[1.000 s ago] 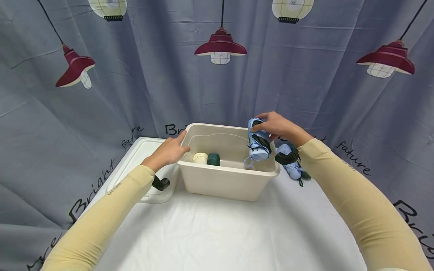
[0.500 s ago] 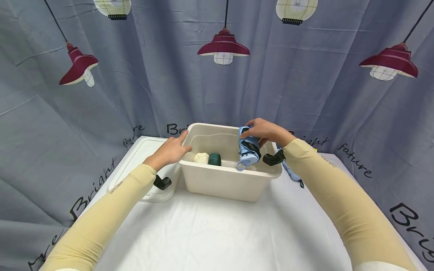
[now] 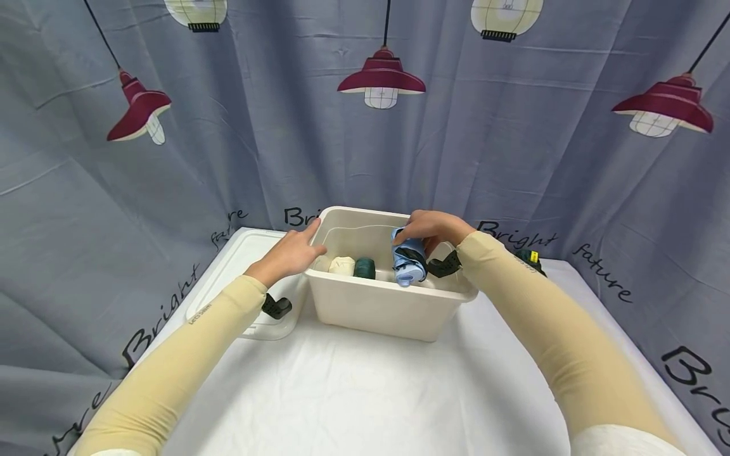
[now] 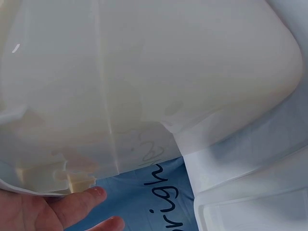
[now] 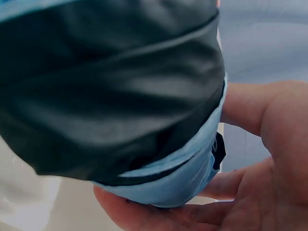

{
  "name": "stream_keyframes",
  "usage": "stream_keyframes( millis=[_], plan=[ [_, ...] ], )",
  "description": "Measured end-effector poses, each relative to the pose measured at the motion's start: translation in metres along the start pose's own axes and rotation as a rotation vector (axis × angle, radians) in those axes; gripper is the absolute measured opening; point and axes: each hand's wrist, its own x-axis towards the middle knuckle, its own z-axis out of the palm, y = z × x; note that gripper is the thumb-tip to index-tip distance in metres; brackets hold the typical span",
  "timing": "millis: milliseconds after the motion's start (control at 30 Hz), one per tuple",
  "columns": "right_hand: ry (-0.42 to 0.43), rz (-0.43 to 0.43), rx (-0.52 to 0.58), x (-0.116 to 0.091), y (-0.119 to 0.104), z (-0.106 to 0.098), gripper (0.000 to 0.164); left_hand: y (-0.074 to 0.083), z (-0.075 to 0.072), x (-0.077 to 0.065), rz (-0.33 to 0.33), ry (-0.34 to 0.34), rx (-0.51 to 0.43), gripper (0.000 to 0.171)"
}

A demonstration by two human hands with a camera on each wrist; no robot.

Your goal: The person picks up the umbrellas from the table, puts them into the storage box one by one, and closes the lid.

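Note:
A light blue folding umbrella point(image 3: 408, 261) with a black underside is loosely furled and tilted inside the cream plastic box point(image 3: 376, 303). My right hand point(image 3: 435, 228) grips its upper end from above. In the right wrist view the umbrella's black and blue cloth point(image 5: 115, 96) fills much of the picture, with fingers curled beneath it. My left hand point(image 3: 292, 253) rests on the box's left rim, fingers extended; the left wrist view shows its fingertips at the box's wall point(image 4: 125, 72). Inside the box, to the left, lie a cream bundle point(image 3: 342, 266) and a dark green bundle point(image 3: 364, 268).
A white lid point(image 3: 245, 247) lies left of the box, partly behind my left forearm. Beyond my right sleeve a dark green item with a yellow tag point(image 3: 533, 257) shows. White cloth covers the table point(image 3: 365, 392); a grey printed curtain point(image 3: 285, 139) hangs behind.
My right hand has moved left and down, lowering the blue umbrella further into the box. The left hand has stayed on the rim. My right forearm now hides the things right of the box.

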Motion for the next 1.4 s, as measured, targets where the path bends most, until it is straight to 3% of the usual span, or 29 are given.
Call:
stream_keyframes(
  millis=[400,567,867,1167,1400],
  plan=[
    [-0.069,0.078,-0.007,0.026,0.002,0.013,0.052,-0.001,0.001,-0.001,0.030,0.025,0.005,0.080],
    [-0.098,0.114,0.007,0.033,0.003,0.022,0.043,0.000,0.002,-0.001,0.032,0.014,0.011,0.079],
    [-0.141,0.092,-0.076,0.044,0.003,0.034,0.030,0.002,0.001,-0.003,0.017,0.006,0.011,0.080],
    [-0.168,0.117,-0.094,0.057,0.004,0.039,0.034,0.003,0.001,-0.002,0.019,0.013,0.009,0.079],
    [-0.160,0.092,-0.178,0.063,0.001,0.042,0.040,0.002,0.001,-0.001,0.029,0.020,0.016,0.078]
  ],
)
